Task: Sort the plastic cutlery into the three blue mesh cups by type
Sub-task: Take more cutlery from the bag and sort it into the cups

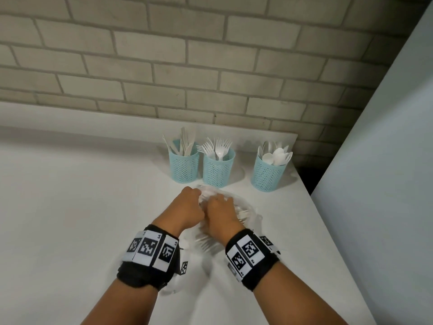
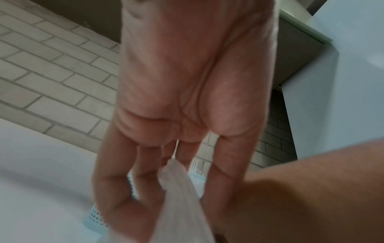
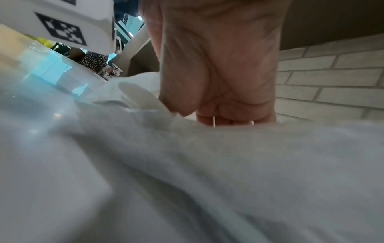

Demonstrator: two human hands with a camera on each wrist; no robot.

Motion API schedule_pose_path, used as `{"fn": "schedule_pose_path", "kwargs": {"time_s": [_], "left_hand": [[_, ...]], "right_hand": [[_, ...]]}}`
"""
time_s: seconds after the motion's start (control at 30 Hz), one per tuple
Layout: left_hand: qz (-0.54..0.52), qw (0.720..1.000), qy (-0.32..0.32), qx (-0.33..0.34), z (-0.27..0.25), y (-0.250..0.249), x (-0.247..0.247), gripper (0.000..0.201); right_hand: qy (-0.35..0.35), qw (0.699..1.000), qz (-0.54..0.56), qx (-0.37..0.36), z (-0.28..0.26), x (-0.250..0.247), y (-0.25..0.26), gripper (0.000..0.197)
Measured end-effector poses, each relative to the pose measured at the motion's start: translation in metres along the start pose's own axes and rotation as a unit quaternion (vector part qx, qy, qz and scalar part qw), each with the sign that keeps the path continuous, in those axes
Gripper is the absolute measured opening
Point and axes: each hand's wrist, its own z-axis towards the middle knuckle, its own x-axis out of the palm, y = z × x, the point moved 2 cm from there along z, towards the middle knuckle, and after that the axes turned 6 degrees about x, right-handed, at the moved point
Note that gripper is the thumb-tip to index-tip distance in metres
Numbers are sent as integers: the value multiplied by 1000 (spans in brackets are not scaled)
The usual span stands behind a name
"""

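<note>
Three blue mesh cups stand at the back of the white table [image 1: 82,195]: the left cup [image 1: 184,167] holds knives, the middle cup [image 1: 218,171] holds forks, and the right cup [image 1: 269,174] holds spoons. In front of them lies a clear plastic bag [image 1: 244,213] with white forks showing through it. My left hand [image 1: 195,198] and right hand [image 1: 219,200] meet over the bag's far end, knuckles up, each gripping the film. In the left wrist view my left hand's fingers [image 2: 133,185] curl round a bunched strip of bag [image 2: 180,197]. In the right wrist view the bag [image 3: 187,164] fills the foreground, with a white spoon [image 3: 141,97] inside by my right hand [image 3: 218,118].
A brick wall [image 1: 164,66] runs just behind the cups. A pale blue-grey panel [image 1: 386,160] rises at the right, with a dark gap between it and the table's right edge. Bare table surface stretches to the left of the hands.
</note>
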Motion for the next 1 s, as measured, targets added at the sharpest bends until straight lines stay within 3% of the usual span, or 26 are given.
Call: {"fn": "schedule_pose_path", "kwargs": {"time_s": [0.13, 0.27, 0.4, 0.5, 0.63, 0.77, 1.0], "left_hand": [[3, 998, 57, -2, -3, -1, -4, 57], [-54, 998, 35, 7, -1, -1, -12, 51], [-105, 994, -4, -14, 6, 6, -20, 50], [-138, 989, -36, -22, 8, 10, -24, 43], [-166, 984, -56, -34, 9, 15, -27, 41], [-163, 985, -44, -24, 10, 14, -27, 33], [-154, 987, -29, -46, 7, 16, -27, 42]], "right_hand": [[-39, 999, 16, -7, 4, -3, -6, 22], [-42, 997, 47, -35, 12, -3, -15, 20], [9, 993, 108, -41, 18, -3, -24, 31], [55, 976, 208, -38, 14, -9, -36, 37], [106, 938, 330, -30, 7, -20, -52, 28], [90, 917, 388, -19, 6, -31, -61, 18], [74, 888, 454, -1, 10, -27, -61, 13]]}}
